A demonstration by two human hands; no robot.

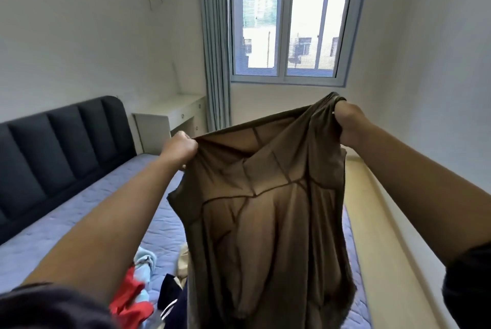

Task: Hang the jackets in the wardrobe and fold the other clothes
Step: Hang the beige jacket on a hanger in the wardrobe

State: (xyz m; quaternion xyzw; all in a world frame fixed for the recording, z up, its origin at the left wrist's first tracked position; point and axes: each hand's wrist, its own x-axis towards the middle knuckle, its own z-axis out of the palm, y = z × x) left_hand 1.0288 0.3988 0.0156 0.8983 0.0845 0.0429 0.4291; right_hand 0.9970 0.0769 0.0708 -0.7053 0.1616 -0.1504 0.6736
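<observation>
The left hand (182, 146) and right hand (346, 121) each clench the top edge of a brown seamed garment (265, 211), fingertips buried in fabric. It hangs above the bed (79, 209), its bottom cut off, hiding part of the near clothes pile (132, 291).

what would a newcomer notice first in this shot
The brown garment fills the middle foreground, held up by the left hand and right hand, which grip its top edge. Behind it, a bright window stands at top centre. Low on the left, a heap of red, blue and dark clothes lies on the bed.
</observation>
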